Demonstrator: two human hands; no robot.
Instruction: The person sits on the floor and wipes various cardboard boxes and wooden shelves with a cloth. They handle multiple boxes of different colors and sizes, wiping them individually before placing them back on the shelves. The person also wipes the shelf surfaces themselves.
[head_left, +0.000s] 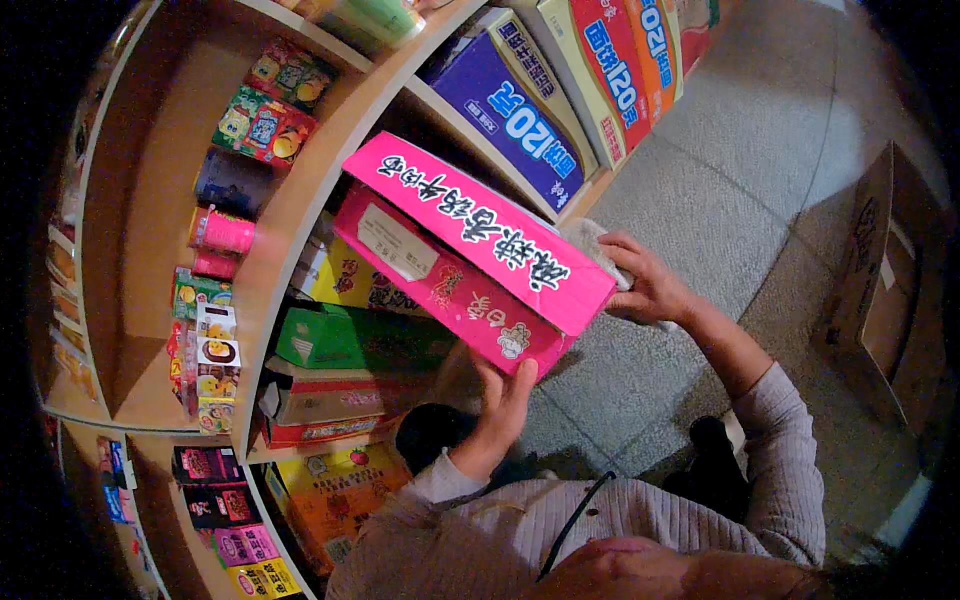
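A bright pink cardboard carton (480, 217) printed with large characters slants across the middle, in front of the wooden shelf. My left hand (501, 401) holds its near lower edge, with the thumb on the printed side and the fingers partly hidden beneath. At the carton's right end, my right hand (649, 281) grips a pale grey cloth (596, 234), which lies against that end. A narrow dark gap shows between the carton's upper panel and its side. A paper label (397, 244) bearing writing is stuck on the side.
Purple (517, 112) and red (600, 67) cartons stand on the shelf above. Below sit a green box (360, 337) and an orange carton (341, 487). Small packets (262, 124) line the upper shelf (157, 247). An open brown cardboard box (874, 285) rests on the tiled floor (720, 180) at right.
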